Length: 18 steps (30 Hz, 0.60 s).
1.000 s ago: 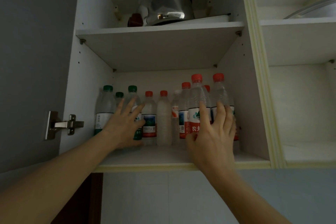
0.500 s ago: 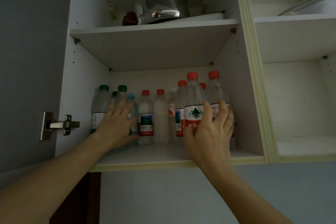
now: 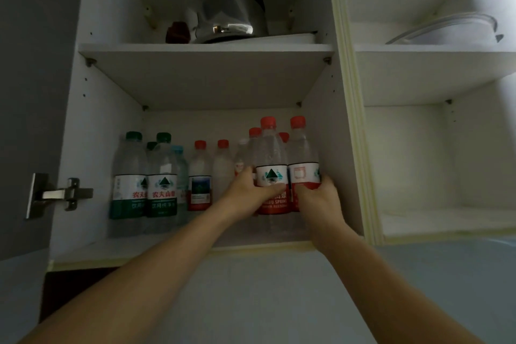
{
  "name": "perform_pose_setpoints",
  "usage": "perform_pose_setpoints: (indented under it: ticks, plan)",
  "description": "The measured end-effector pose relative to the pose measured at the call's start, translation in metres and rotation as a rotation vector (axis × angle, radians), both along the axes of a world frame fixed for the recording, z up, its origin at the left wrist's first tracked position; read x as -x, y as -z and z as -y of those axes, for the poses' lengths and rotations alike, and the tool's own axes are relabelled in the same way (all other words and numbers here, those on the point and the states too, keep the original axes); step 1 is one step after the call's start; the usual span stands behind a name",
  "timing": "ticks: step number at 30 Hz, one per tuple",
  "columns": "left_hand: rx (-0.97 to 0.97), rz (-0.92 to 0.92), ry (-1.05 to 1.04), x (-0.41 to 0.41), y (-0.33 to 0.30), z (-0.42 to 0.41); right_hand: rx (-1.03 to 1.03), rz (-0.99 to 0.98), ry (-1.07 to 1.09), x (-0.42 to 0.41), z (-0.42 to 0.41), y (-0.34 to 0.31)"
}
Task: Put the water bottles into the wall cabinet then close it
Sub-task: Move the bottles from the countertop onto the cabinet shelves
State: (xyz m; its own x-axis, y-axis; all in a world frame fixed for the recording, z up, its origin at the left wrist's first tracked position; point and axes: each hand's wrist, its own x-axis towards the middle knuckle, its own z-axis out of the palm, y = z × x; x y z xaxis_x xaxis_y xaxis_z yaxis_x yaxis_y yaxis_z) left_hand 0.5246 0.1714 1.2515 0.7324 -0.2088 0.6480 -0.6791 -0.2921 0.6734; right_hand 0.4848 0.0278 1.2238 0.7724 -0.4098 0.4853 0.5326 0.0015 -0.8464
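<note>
Our left hand (image 3: 247,193) curls around the front red-capped bottle (image 3: 271,176) on the cabinet's lower shelf (image 3: 156,248); our right hand (image 3: 318,198) seems to grip its neighbour (image 3: 303,165), fingers hidden. Green-capped bottles (image 3: 145,176) stand left; the door (image 3: 28,92) hangs open.

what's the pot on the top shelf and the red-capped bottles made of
Pot: likely polished stainless steel, given its bright mirror-like reflections. Red-capped bottles: clear thin plastic, apparently; you see through the walls, with glossy printed label wraps and opaque plastic caps.
</note>
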Motion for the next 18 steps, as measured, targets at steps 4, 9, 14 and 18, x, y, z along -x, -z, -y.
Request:
perform_pose_setpoints:
  ticks: [4, 9, 14, 18]
  plan:
    - [-0.029, -0.001, -0.033, 0.007, -0.002, -0.019, 0.185, 0.013, -0.051, 0.003, 0.006, 0.002]
    - [-0.076, 0.021, -0.193, 0.01, 0.001, -0.07, 0.423, 0.006, -0.192, 0.003, -0.015, -0.005]
    - [-0.103, 0.108, -0.405, 0.006, 0.011, -0.117, 0.662, 0.039, -0.266, -0.01, -0.055, -0.013]
    - [-0.144, 0.153, -0.471, 0.0, 0.018, -0.134, 0.774, 0.026, -0.224, -0.019, -0.076, -0.021]
